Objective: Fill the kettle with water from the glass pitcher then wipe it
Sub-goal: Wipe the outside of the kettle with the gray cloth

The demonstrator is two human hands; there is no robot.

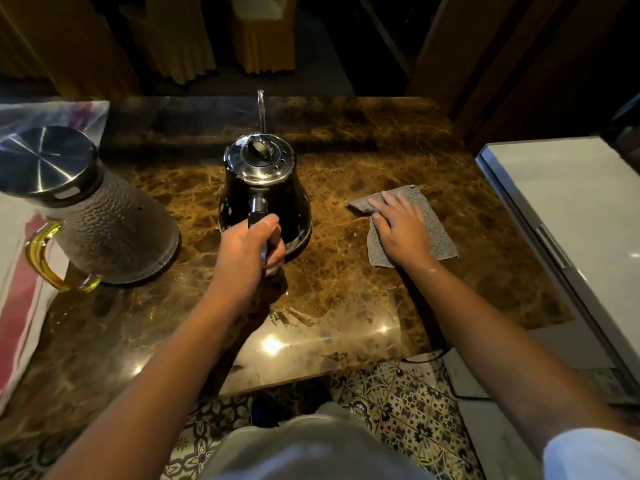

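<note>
Brown marbled tabletop (346,161), glass pitcher (114,226) capped at far left, kettle (265,195) lidded at centre, grey cloth (429,223) to the right. Left hand (249,247) curled round the kettle handle, its fingers (275,259) wrapped beneath; right hand (398,226) flat, its fingers (381,206) spread across the cloth. Best to gather the cloth, steady the kettle by that handle, wipe downward.
</note>
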